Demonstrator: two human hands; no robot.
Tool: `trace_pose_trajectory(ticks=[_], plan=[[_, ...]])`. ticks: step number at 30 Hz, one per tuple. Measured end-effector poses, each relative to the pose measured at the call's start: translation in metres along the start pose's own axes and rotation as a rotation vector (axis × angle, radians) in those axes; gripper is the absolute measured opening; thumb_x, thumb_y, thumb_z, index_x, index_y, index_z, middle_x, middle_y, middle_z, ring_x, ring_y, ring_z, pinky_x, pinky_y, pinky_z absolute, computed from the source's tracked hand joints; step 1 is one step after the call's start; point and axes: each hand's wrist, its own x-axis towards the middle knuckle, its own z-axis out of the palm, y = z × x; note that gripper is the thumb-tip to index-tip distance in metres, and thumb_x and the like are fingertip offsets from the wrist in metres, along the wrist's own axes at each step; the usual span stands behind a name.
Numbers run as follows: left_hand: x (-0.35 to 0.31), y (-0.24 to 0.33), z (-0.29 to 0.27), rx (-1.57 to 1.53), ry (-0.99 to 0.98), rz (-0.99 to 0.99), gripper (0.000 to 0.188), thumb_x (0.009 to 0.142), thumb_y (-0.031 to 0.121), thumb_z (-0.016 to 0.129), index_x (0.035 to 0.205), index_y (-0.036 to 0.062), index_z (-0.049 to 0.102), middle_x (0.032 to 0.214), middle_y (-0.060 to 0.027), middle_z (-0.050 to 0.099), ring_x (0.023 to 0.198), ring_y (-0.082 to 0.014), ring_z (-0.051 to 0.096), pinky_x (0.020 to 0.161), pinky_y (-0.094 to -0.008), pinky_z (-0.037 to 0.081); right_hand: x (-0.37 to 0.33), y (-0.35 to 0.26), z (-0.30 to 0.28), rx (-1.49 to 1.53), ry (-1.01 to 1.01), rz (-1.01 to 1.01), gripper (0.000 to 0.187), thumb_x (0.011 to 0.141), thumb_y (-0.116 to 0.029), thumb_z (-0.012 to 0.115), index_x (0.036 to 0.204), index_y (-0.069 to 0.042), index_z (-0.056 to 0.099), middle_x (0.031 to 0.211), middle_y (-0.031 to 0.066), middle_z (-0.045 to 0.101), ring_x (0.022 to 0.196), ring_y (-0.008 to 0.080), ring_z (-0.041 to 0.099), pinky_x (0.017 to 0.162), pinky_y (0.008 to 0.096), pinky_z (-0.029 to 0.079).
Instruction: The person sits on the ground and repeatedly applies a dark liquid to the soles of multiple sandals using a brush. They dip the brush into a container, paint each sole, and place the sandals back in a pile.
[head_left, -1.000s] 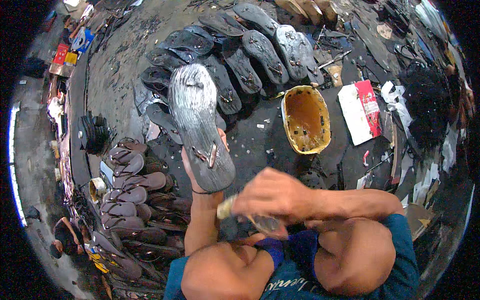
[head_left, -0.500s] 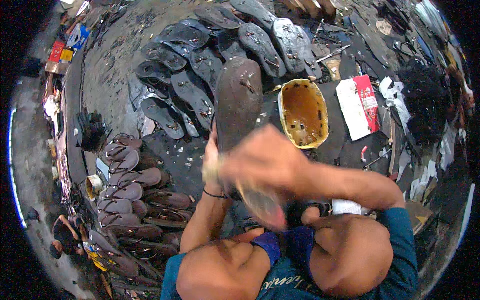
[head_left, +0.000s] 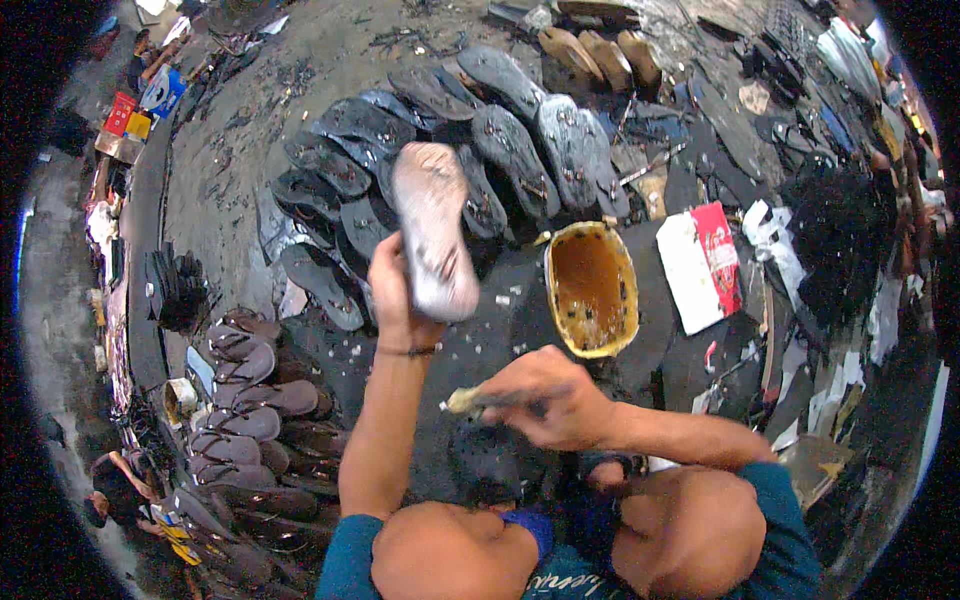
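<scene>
My left hand [head_left: 397, 290] is raised and wrapped round a sandal sole [head_left: 436, 235], held upright by its lower half. The face turned to me looks pale and shiny, with dark marks. Lower and to the right, the fingers of my right hand [head_left: 548, 400] are closed on a brush [head_left: 500, 395], partly blurred; its yellowish, caked tip points left. Just above that hand stands a yellow-rimmed tub [head_left: 633, 325] of amber, glue-like liquid with dark specks. Behind the held sole, several dark soles [head_left: 512, 150] with thong stubs lie on the ground.
Brown thong sandals [head_left: 255, 420] are stacked at the left. A white-and-red carton piece [head_left: 690, 275] lies right of the tub, near scraps and strips. Brown shoe-shaped forms [head_left: 605, 58] sit at the far edge. Another person [head_left: 125, 480] shows at the lower left.
My left hand has raised the sole and turned it from its dark side to the pale, shiny one. My right hand has moved off it, down and to the right, with the brush.
</scene>
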Motion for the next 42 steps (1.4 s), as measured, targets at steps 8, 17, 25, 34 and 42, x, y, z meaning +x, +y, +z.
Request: trace_pose_trajectory(ticks=[8,17,25,34,42], plan=[[0.228,-0.036,0.073,-0.018,-0.118,0.038,0.024,0.103,0.024,0.049,0.115,0.0104,0.065,0.110,-0.0062,0.070,0.100,-0.0229,0.067,0.091,-0.0371,0.053,-0.043,0.013,-0.051,-0.230,0.351,0.408,0.024,0.084,-0.018,0.081,0.104,-0.008,0.072,0.097,0.0111,0.066,0.092,0.0294,0.065,0.082,0.0411,0.053],[0.145,-0.075,0.033,0.263,-0.044,0.303,0.014,0.105,0.020,0.054,0.105,0.0082,0.061,0.090,-0.0002,0.062,0.080,-0.0085,0.056,0.073,-0.0258,0.047,-0.062,0.056,-0.074,-0.278,0.477,0.665,0.023,0.097,-0.009,0.065,0.116,0.003,0.066,0.111,0.0100,0.068,0.100,0.0162,0.063,0.088,0.0305,0.050],[-0.132,-0.047,-0.122,0.476,0.400,0.367,0.034,0.106,0.015,0.052,0.137,0.0026,0.053,0.129,-0.0113,0.064,0.114,-0.0194,0.064,0.098,-0.0349,0.054,-0.029,0.108,-0.075,-0.936,0.208,0.396,0.025,0.088,-0.019,0.076,0.104,0.000,0.074,0.096,0.0143,0.069,0.099,0.0265,0.059,0.094,0.0384,0.041],[-0.356,0.117,-0.083,2.072,1.334,0.928,0.032,0.089,0.017,0.069,0.117,0.0045,0.063,0.112,-0.0135,0.067,0.102,-0.0353,0.061,0.092,-0.0432,0.048,-0.081,0.077,-0.129,-0.761,-0.053,0.727,0.031,0.099,-0.027,0.064,0.100,0.004,0.066,0.086,0.0120,0.067,0.074,0.0230,0.060,0.069,0.0372,0.048],[-0.435,0.178,-0.106,1.858,1.483,0.767,0.033,0.091,0.006,0.061,0.122,-0.0033,0.063,0.115,-0.0172,0.068,0.108,-0.0305,0.065,0.093,-0.0380,0.051,-0.063,0.045,-0.093,-0.785,-0.039,0.749,0.037,0.089,-0.029,0.070,0.109,0.002,0.068,0.095,0.0227,0.071,0.087,0.0406,0.068,0.076,0.0464,0.054]])
